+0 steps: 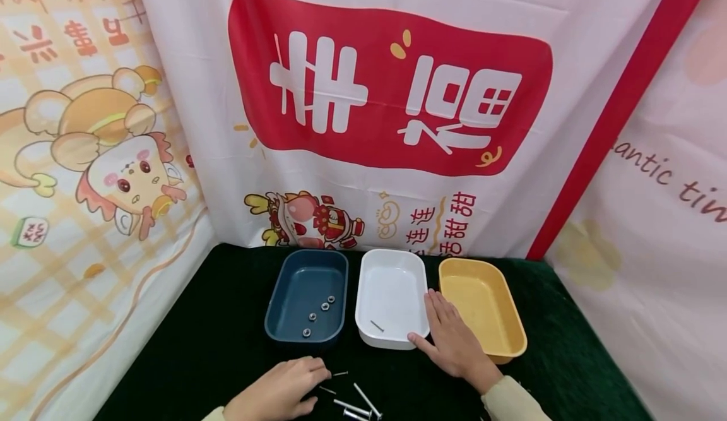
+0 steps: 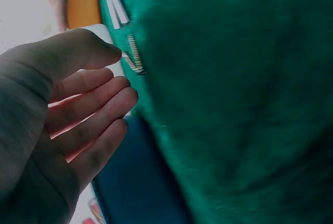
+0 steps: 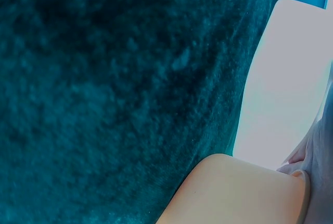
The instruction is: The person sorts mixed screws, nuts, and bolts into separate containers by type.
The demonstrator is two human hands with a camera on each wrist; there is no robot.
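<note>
My left hand [image 1: 284,389] hovers over the dark green cloth, fingers loosely bent, beside two small screws [image 1: 327,390]. In the left wrist view, nothing shows between its thumb and fingers; the small screws [image 2: 134,52] lie just past the thumb tip. Larger silver bolts [image 1: 368,400] are grouped to the right of that hand. My right hand [image 1: 454,342] rests with extended fingers on the right rim of the white tray [image 1: 392,346]. One small screw [image 1: 377,326] lies inside that tray. Little of the right hand [image 3: 297,156] appears in the right wrist view.
Left of the white tray stands a dark blue tray [image 1: 288,282] with several hex nuts [image 1: 325,306] in it. A yellow tray [image 1: 483,301] stands on the right, partly behind the right hand. Printed cloth [image 1: 392,86] hangs behind and at both sides of the green surface [image 1: 187,358].
</note>
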